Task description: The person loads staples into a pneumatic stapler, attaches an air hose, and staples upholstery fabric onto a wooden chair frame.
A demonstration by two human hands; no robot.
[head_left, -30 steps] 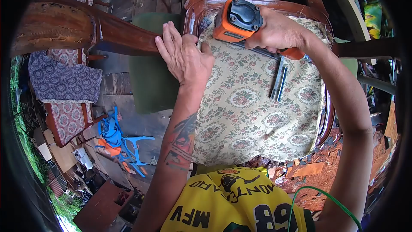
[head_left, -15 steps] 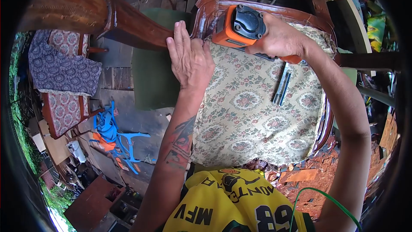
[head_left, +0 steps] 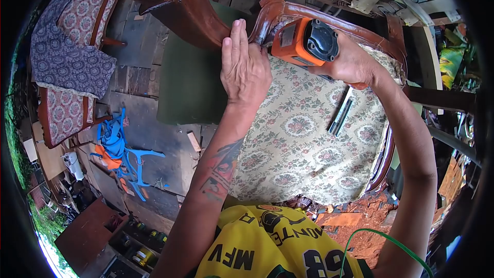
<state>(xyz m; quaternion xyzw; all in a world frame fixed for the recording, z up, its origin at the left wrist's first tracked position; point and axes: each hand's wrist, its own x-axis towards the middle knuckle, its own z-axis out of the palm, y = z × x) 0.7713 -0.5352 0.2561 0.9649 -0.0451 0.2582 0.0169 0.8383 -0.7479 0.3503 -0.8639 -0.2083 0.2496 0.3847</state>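
Observation:
My right hand (head_left: 352, 59) grips an orange and black staple gun (head_left: 301, 41), its nose turned toward the far left corner of a wooden chair seat. Floral fabric (head_left: 296, 144) covers the seat, its far edge lying along the carved brown frame (head_left: 329, 13). At that corner my left hand (head_left: 247, 74) lies with fingers stretched out, beside the staple gun's nose and against the wooden chair arm (head_left: 198, 15). The fingertips rest by the wood; the thumb side is partly hidden. Strips of staples (head_left: 341, 116) lie on the fabric below my right wrist.
To the left stands another floral-upholstered chair (head_left: 64, 116) with a dark patterned cloth (head_left: 72, 51) over it. A blue plastic object (head_left: 139, 162) lies on the wooden floor. Dark green material (head_left: 185, 87) sits beside the seat. A green cord (head_left: 386, 234) loops near my right arm.
My view has shifted slightly, so the chair sits a little differently in frame. The staple gun and both hands stay at the same corner, the gun turned slightly.

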